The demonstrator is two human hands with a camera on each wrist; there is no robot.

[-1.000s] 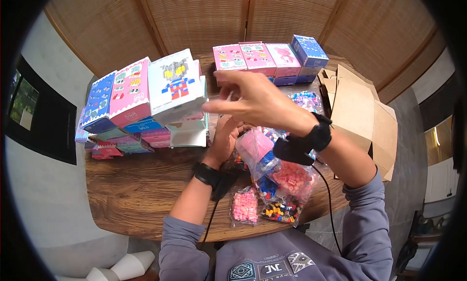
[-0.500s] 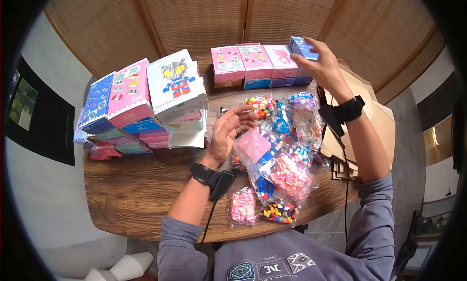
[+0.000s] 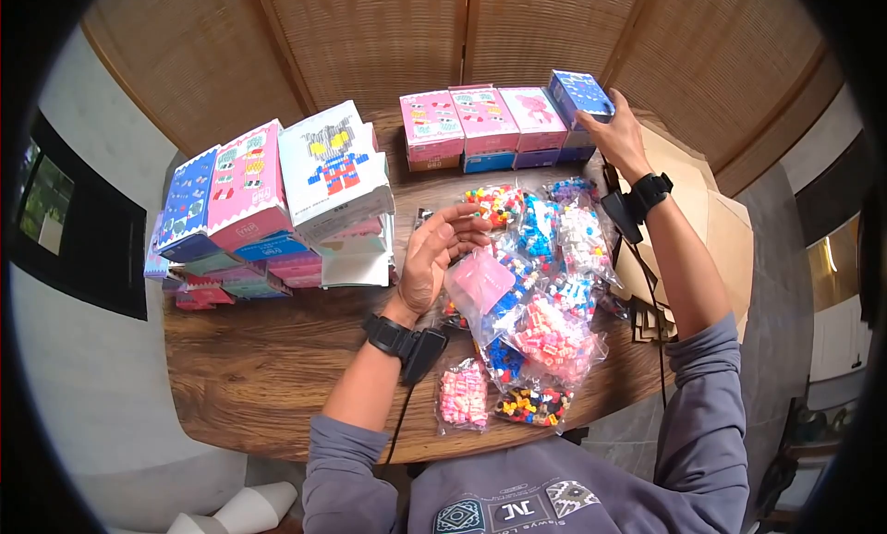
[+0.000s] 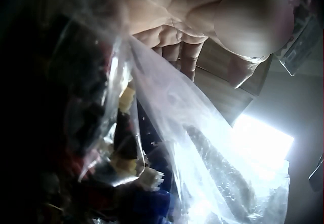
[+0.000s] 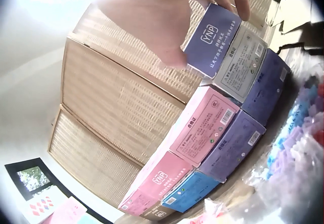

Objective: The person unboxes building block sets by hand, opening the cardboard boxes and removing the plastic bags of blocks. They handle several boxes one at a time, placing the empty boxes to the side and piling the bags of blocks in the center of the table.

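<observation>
At the back right, my right hand (image 3: 621,139) grips a blue box (image 3: 580,92) on top of the back row. In the right wrist view, the thumb lies along one side of that box (image 5: 211,40) and the fingers reach over the opposite side. My left hand (image 3: 432,261) hovers by the pile of clear bags of toy bricks (image 3: 554,335), palm turned inward and fingers loosely bent, holding nothing. Beside it lies a bag with a pink piece (image 3: 482,280). Clear plastic film (image 4: 172,102) crosses close below the left palm in the left wrist view.
Stacked boxes (image 3: 245,188) stand at the left, a white one (image 3: 337,178) nearest the middle. Pink boxes (image 3: 485,118) line the back of the wooden table (image 3: 268,368). Flattened brown cardboard (image 3: 711,211) lies at the right, and a small pink brick bag (image 3: 463,393) near the front edge.
My right hand has swung from above the bags to the back right and closed its fingers on the blue box. The left hand drew slightly back toward me, then stayed beside the bags.
</observation>
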